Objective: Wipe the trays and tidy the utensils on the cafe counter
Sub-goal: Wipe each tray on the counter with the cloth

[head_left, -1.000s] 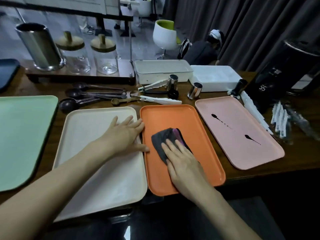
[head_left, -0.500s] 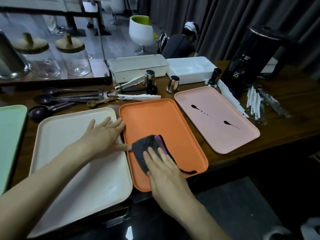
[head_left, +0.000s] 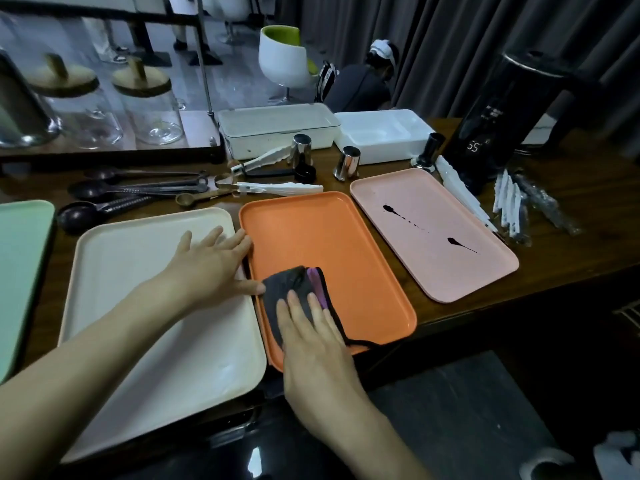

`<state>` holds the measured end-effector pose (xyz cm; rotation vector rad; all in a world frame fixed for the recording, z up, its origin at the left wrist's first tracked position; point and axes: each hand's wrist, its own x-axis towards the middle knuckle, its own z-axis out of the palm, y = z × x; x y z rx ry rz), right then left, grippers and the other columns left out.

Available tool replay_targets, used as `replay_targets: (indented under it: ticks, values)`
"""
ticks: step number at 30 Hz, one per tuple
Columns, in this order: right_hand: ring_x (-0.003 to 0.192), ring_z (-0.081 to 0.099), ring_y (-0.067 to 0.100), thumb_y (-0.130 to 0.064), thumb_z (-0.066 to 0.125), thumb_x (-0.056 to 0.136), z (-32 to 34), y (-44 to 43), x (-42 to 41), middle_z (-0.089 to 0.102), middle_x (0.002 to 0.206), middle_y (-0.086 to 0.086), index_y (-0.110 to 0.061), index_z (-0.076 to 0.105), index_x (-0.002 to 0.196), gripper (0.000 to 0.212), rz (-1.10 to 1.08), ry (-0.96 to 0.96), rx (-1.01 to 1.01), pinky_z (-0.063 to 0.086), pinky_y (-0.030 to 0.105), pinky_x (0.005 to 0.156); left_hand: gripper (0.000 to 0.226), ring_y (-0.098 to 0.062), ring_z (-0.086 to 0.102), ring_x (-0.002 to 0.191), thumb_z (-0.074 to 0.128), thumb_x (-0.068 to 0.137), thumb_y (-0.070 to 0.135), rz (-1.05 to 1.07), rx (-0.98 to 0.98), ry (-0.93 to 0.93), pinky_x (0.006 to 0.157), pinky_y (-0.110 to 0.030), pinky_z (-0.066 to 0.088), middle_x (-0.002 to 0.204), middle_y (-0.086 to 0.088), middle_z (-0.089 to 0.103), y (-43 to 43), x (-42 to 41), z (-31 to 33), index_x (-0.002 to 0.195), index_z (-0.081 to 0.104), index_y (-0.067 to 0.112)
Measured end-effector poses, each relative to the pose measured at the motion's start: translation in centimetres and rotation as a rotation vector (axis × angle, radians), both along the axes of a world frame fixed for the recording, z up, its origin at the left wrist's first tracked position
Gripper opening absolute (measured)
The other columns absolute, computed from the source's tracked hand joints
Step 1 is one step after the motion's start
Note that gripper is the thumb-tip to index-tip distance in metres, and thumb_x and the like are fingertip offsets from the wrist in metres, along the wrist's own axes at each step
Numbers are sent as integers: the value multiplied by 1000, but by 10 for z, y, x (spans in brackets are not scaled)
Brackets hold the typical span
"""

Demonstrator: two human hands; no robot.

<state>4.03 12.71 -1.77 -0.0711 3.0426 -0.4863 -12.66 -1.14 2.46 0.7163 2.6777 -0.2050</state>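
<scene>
On the near left of the orange tray (head_left: 329,237) lies the cloth (head_left: 294,289), pressed flat under the straight fingers of the right hand (head_left: 318,348). The left hand (head_left: 211,265), spread flat, rests on the cream tray (head_left: 138,306) alongside. Wiping looks about midway: the pink tray (head_left: 433,244) shows dark streaks, and spoons (head_left: 138,192) lie scattered behind. The trays crowd together, their near ends at the table (head_left: 571,244) edge.
</scene>
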Motion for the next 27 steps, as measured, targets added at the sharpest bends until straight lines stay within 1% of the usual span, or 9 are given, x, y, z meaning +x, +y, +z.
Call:
replay_targets:
  ticks: [3, 5, 8, 12, 17, 21, 24, 26, 27]
  values:
    - [156, -2, 22, -8, 45, 98, -6, 22, 4, 8, 169, -1, -17, 13, 161, 72, -12, 27, -26, 7, 40, 126, 100, -25, -4, 158, 41, 89, 78, 19, 9, -36, 125, -57, 5, 171, 3, -3, 0, 1, 3, 163, -1, 25]
    - [156, 0, 20, -8, 43, 100, -8, 48, 2, 9, 169, -2, -19, 12, 162, 70, -62, 17, 0, 11, 39, 126, 101, -25, -5, 158, 44, 89, 78, 29, 27, -62, 125, -56, 3, 171, 4, -4, 1, 0, 6, 163, -1, 26]
    - [156, -1, 20, -16, 36, 105, -8, 89, -9, 7, 169, -2, -20, 9, 161, 62, -160, 2, 65, 8, 34, 126, 100, -24, -6, 158, 47, 89, 75, 42, 56, -97, 125, -56, 2, 171, 5, -5, 1, 1, 8, 163, 1, 27]
    - [155, -2, 17, -20, 34, 107, 0, 105, -29, 5, 169, -4, -20, 11, 161, 58, -175, -26, -16, 5, 30, 124, 99, -23, -6, 158, 51, 90, 73, 43, 76, -101, 125, -57, 3, 171, 4, -4, 2, 0, 7, 163, 2, 26]
    - [156, 2, 19, -35, 39, 107, 5, 100, -56, 10, 169, -4, -22, 17, 161, 60, -113, -10, -81, 6, 36, 125, 100, -22, -7, 158, 53, 90, 71, 69, 101, -107, 124, -58, 2, 171, 4, -4, 3, 1, 4, 163, 3, 26]
    - [154, 15, 15, -42, 51, 102, 11, 113, -70, 21, 166, -8, -29, 34, 156, 59, -85, 15, -169, 18, 36, 122, 96, -23, -8, 157, 57, 89, 68, 106, 98, -52, 124, -60, 0, 171, 4, 0, 9, 3, 3, 163, 8, 28]
    - [148, 27, 18, -49, 56, 97, 10, 118, -80, 28, 164, -7, -32, 41, 151, 59, -96, 69, -69, 29, 43, 116, 81, -27, -9, 157, 50, 93, 67, 90, 93, 59, 122, -62, -4, 171, -3, 3, 25, 16, -4, 161, 19, 34]
    - [140, 33, 24, -48, 57, 94, 10, 116, -87, 31, 161, -6, -33, 43, 147, 57, -93, 72, -13, 33, 45, 111, 75, -27, -9, 157, 40, 96, 70, 73, 105, 112, 123, -61, -4, 171, -4, 2, 40, 25, -14, 160, 18, 38]
    - [135, 36, 26, -44, 57, 93, 10, 115, -89, 33, 159, -4, -31, 45, 145, 54, -79, 77, -7, 34, 46, 109, 77, -26, -9, 157, 36, 95, 74, 83, 100, 126, 123, -60, -4, 171, -3, 2, 45, 28, -18, 161, 16, 40]
